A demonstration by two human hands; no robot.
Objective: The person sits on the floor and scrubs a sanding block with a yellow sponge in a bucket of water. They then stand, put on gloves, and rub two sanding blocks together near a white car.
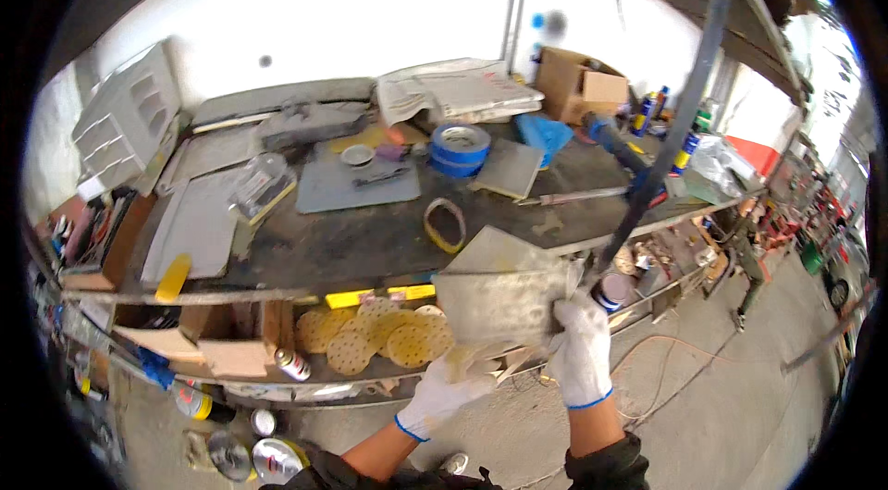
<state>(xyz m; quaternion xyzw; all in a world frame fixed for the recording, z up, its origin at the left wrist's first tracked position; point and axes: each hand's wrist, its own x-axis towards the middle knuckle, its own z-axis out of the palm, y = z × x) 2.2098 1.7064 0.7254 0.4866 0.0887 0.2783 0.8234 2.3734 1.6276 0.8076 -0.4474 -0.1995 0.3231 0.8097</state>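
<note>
A stiff-looking, stained grey sheet is held up in front of the shelf's front edge. Behind it, a second pale grey sheet shows its upper part. My right hand, in a white knit glove with a blue cuff, is closed on the sheet's right edge. At the lower left edge is my left hand, gloved the same way, its fingers closed round the bottom of the sheet. Some pale strips stick out below it between the hands. Whether they belong to the sheet I cannot tell.
Blue tape rolls, a tape ring, a grey board and newspapers lie on the dark shelf top. Perforated sanding discs sit on the lower shelf. A slanted metal post stands right of my hands; cans stand on the floor.
</note>
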